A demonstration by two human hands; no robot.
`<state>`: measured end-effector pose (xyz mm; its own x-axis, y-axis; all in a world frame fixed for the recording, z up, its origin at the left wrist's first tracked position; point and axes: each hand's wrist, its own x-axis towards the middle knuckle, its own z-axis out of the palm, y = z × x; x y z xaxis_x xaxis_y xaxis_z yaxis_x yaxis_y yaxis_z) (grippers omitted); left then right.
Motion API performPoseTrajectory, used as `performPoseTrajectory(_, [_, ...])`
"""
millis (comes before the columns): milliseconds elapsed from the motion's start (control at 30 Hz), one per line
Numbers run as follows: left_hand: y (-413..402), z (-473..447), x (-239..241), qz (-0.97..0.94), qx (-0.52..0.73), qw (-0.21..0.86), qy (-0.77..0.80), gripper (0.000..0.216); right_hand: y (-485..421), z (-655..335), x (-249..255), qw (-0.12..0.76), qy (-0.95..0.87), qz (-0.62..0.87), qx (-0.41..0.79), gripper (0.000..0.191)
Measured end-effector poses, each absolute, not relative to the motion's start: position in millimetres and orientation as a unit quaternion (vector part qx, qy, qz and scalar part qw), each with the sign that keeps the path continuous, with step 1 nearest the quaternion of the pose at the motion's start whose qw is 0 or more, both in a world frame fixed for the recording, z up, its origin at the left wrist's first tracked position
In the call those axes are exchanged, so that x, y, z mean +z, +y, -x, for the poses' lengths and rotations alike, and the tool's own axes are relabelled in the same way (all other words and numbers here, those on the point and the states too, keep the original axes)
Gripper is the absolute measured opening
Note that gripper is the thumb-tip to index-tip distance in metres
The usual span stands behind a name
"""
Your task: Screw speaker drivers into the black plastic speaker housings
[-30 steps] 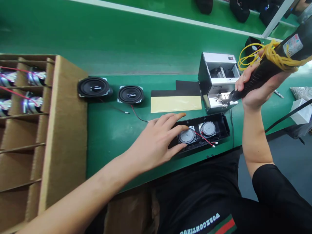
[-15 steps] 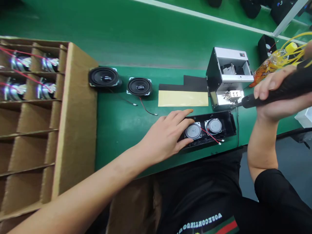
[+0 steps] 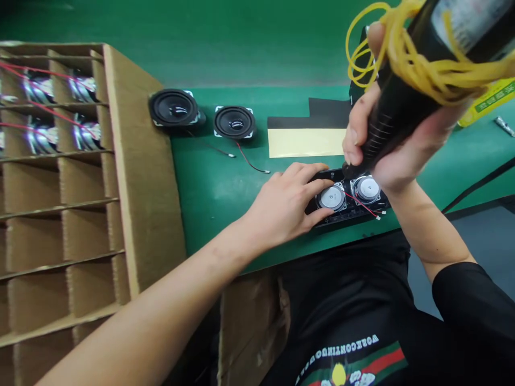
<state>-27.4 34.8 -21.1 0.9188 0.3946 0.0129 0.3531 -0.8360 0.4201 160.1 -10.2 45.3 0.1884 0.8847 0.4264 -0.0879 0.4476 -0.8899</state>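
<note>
My left hand [image 3: 287,206] steadies a black speaker housing [image 3: 349,216] at the bench's near edge. Its thumb and fingers lie around the left silver-backed speaker [image 3: 332,198] set in the housing. A second speaker [image 3: 368,188] sits to its right, and red and black wires with white plugs trail between them. My right hand [image 3: 406,153] is wrapped round a black electric screwdriver [image 3: 396,99] with yellow bands or cord [image 3: 406,53] bunched about its upper part. The screwdriver points down at the housing's far side, between the two speakers; its tip is too dark to make out.
At left stands a divided cardboard box [image 3: 145,161] with several speakers in its far cells. Two loose speakers, one [image 3: 177,110] near the box and one [image 3: 234,123] beside it, lie face up. Yellow backing paper [image 3: 308,142] lies behind the housing. My right hand mostly hides a machine.
My right hand has swung left and inward, bringing the screwdriver from beside the machine to over the housing. My left hand keeps its hold; the whole view has shifted slightly.
</note>
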Motion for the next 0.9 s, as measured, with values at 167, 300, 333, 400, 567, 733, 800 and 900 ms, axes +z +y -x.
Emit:
performPoseTrajectory(167, [33.9, 26.4, -20.1, -0.959, 0.049, 0.200, 0.196, 0.049, -4.9, -156.7, 32.4, 0.723, -0.469, 0.331, 0.385, 0.073])
performPoseTrajectory(300, [32.7, 26.2, -18.0, -0.959, 0.045, 0.197, 0.197, 0.050, 0.3, -154.4, 28.6, 0.737, -0.455, 0.322, 0.381, 0.062])
performPoseTrajectory(333, [32.5, 26.4, -17.6, -0.959, 0.044, 0.197, 0.197, 0.049, 1.2, -153.7, 27.2, 0.738, -0.456, 0.319, 0.382, 0.060])
performPoseTrajectory(400, [32.2, 26.5, -17.0, -0.959, 0.043, 0.198, 0.199, 0.049, 2.0, -152.2, 24.4, 0.736, -0.456, 0.315, 0.389, 0.057])
performPoseTrajectory(567, [32.4, 25.9, -16.3, -0.958, 0.041, 0.195, 0.205, 0.047, -0.4, -153.8, 23.2, 0.737, -0.453, 0.323, 0.383, 0.063])
performPoseTrajectory(733, [32.5, 25.5, -16.3, -0.961, 0.034, 0.187, 0.202, 0.049, -0.3, -161.3, 20.1, 0.668, -0.500, 0.374, 0.405, 0.077])
performPoseTrajectory(800, [32.9, 25.7, -16.3, -0.962, 0.031, 0.184, 0.201, 0.050, 2.4, -159.4, 14.5, 0.693, -0.502, 0.345, 0.386, 0.073])
performPoseTrajectory(900, [33.9, 25.5, -16.0, -0.964, 0.029, 0.178, 0.198, 0.049, 5.9, -152.6, 5.4, 0.732, -0.507, 0.295, 0.345, 0.064])
